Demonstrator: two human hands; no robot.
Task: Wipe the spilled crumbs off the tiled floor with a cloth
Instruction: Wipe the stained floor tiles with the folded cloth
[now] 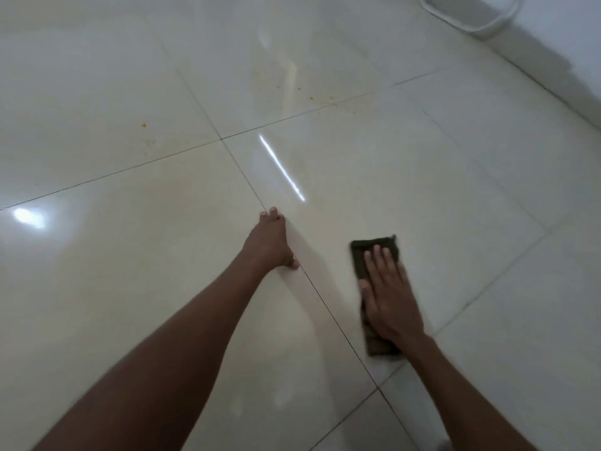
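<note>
I am bracing my left hand on the glossy cream tiled floor, its fingers loosely spread and grasping nothing, to carry my weight. The scattered orange crumbs are lying well ahead, toward the floor's far edge. My right hand, fingers straight, is pressing the folded dark green cloth flat for full contact.

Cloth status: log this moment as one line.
right hand flat on dark cloth | left hand braced on tiled floor | orange crumbs ahead, not yet wiped
</note>
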